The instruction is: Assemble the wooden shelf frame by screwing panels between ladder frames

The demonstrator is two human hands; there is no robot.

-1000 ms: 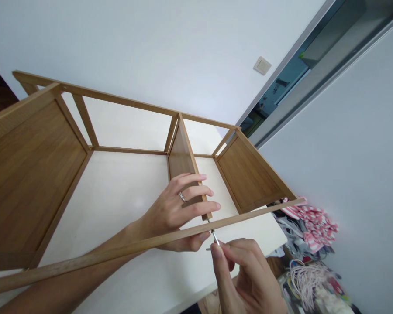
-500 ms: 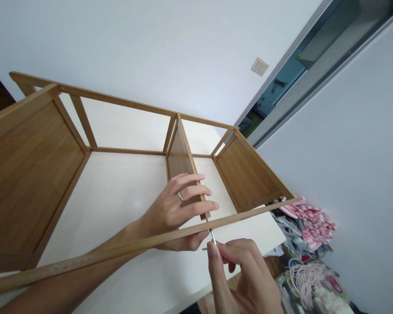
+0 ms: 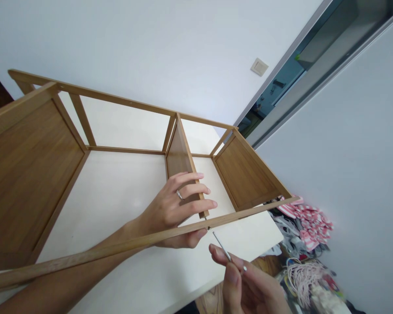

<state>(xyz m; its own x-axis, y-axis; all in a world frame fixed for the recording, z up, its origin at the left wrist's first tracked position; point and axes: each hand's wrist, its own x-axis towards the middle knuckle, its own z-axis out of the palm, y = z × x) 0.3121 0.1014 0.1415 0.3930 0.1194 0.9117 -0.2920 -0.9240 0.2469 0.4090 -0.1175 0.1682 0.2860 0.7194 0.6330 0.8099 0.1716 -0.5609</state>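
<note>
A wooden shelf frame lies on its side, with a slim wooden rail (image 3: 157, 238) crossing in front of me. My left hand (image 3: 175, 205), a ring on one finger, grips the edge of the middle panel (image 3: 180, 152); its thumb reaches below the rail. A bolt shank (image 3: 206, 217) shows in the small gap between panel end and rail. Just right of that joint, my right hand (image 3: 249, 279) pinches a thin L-shaped metal hex key (image 3: 221, 245) between thumb and fingers. The key's tip is apart from the rail.
The frame rests on a white table (image 3: 127, 183). Wooden end panels stand at left (image 3: 36, 174) and right (image 3: 245, 174). Beyond the table's right edge lie checked cloth (image 3: 314, 224) and a bundle of pale cord (image 3: 303, 279). A wall with a light switch (image 3: 259, 66) stands behind.
The hex key has come away from the bolt at the rail, and my right hand has drawn back down and right, turning the key. My left hand keeps its hold.
</note>
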